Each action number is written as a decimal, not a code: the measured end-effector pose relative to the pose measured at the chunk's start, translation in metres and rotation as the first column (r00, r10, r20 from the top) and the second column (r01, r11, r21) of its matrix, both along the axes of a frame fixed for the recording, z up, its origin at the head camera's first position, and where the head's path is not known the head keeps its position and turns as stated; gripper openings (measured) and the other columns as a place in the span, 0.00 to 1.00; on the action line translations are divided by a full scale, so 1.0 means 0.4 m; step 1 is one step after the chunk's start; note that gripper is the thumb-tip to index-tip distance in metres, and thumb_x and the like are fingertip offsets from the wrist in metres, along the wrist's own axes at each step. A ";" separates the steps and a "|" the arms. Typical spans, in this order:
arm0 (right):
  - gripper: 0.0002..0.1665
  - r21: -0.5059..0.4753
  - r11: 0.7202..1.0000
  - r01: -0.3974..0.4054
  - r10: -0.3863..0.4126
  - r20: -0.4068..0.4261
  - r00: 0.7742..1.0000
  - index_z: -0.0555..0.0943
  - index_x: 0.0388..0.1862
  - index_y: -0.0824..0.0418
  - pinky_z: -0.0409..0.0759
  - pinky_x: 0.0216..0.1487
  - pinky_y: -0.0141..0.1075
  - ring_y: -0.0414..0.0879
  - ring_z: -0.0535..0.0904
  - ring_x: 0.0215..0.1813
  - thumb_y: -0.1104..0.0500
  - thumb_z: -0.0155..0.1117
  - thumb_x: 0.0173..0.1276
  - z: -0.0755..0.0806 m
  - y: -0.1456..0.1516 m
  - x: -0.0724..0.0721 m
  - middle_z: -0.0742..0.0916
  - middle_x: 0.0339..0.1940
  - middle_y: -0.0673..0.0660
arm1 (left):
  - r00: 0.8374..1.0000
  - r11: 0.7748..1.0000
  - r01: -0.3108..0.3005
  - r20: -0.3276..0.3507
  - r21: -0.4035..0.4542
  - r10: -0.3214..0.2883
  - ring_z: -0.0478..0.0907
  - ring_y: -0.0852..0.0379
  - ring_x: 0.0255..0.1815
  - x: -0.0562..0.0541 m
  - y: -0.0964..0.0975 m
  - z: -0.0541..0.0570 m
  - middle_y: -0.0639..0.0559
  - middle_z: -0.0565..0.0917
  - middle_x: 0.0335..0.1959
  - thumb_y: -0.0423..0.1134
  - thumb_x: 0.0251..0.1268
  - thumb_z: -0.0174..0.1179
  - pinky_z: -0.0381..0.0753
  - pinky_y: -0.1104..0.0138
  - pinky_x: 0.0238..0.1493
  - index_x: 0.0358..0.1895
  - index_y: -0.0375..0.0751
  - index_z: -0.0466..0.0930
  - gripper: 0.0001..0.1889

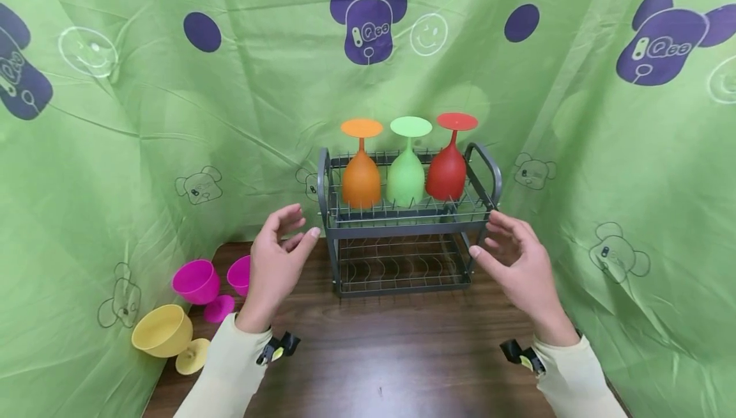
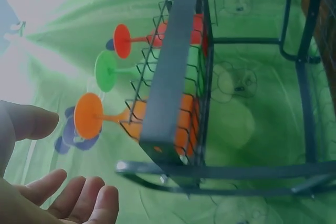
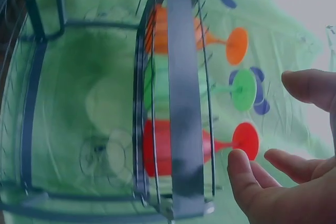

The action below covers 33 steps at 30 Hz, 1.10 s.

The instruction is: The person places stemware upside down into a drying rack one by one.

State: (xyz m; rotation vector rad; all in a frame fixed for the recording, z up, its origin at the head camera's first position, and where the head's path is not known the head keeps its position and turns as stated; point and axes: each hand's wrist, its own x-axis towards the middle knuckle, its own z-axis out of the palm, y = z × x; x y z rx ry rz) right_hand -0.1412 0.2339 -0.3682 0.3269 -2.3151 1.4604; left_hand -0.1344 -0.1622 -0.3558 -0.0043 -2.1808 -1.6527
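Observation:
A dark grey two-tier dish rack (image 1: 402, 229) stands against the back curtain. Upside down on its top tier are an orange goblet (image 1: 361, 181), a light green goblet (image 1: 406, 181) and a red goblet (image 1: 446, 172), lined up left to right with their feet in the air. My left hand (image 1: 278, 264) hovers off the rack's left side, fingers loosely bent and holding nothing. Near the right side my right hand (image 1: 520, 271) is likewise bare, thumb and fingers apart. In the right wrist view, its fingertips (image 3: 240, 163) overlap the foot of the red goblet.
On the left, beside the curtain, two magenta goblets (image 1: 196, 282) and a yellow goblet (image 1: 163, 332) stand upright on the brown wooden table (image 1: 379, 348); my left wrist partly hides one magenta goblet. A green curtain (image 1: 276, 85) with purple prints encloses the back and both sides.

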 end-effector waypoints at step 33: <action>0.29 -0.424 0.863 -0.274 0.397 0.234 0.888 0.78 0.68 0.62 0.87 0.59 0.34 0.43 0.80 0.64 0.68 0.71 0.69 -0.377 -0.267 0.162 0.79 0.67 0.63 | 0.484 0.369 -0.853 0.292 0.370 0.825 0.72 0.66 0.61 0.205 -0.346 -0.571 0.62 0.71 0.60 0.42 0.55 0.80 0.80 0.73 0.59 0.70 0.52 0.67 0.40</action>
